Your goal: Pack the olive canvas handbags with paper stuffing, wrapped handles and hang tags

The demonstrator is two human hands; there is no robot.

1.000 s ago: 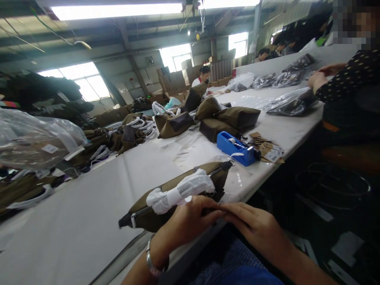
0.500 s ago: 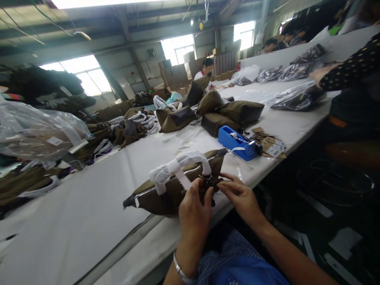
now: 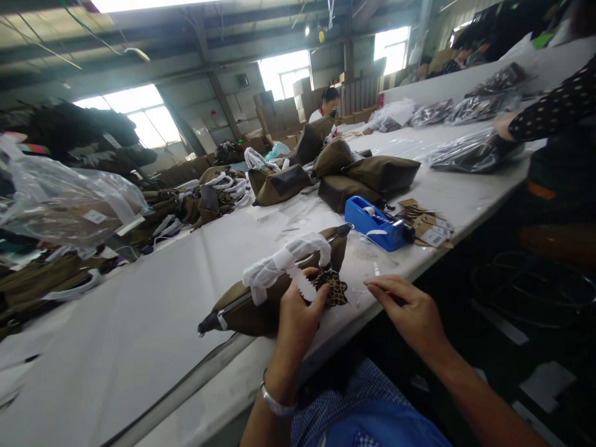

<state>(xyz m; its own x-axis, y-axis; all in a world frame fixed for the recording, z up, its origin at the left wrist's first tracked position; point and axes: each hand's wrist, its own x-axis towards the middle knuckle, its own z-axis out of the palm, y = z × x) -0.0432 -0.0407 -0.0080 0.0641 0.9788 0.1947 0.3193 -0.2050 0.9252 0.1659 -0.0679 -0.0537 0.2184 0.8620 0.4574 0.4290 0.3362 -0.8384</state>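
Note:
An olive-brown handbag [image 3: 261, 310] with a zip lies across the table in front of me, its handle [image 3: 284, 257] wrapped in white padding. My left hand [image 3: 298, 316] reaches over the bag's near side, thumb and fingers closed on a leopard-print, flower-shaped charm [image 3: 336, 290] that hangs by the handle. A white strip with a toothed edge [image 3: 302, 282] sticks out above that hand. My right hand [image 3: 405, 304] hovers apart from the bag, to its right, fingertips pinched together; whatever is between them is too small to make out.
Behind the bag stands a blue tape dispenser [image 3: 375, 225], with brown card tags [image 3: 428, 226] beside it. More olive bags [image 3: 382, 174] are piled farther back. Plastic-wrapped goods [image 3: 470, 152] lie at the right, where a co-worker's dotted sleeve [image 3: 554, 102] reaches in. A clear plastic bag [image 3: 69, 205] is at left.
My right hand has moved off the charm to the right, fingers still pinched. The leopard-print charm now shows in my left hand. The view has shifted slightly.

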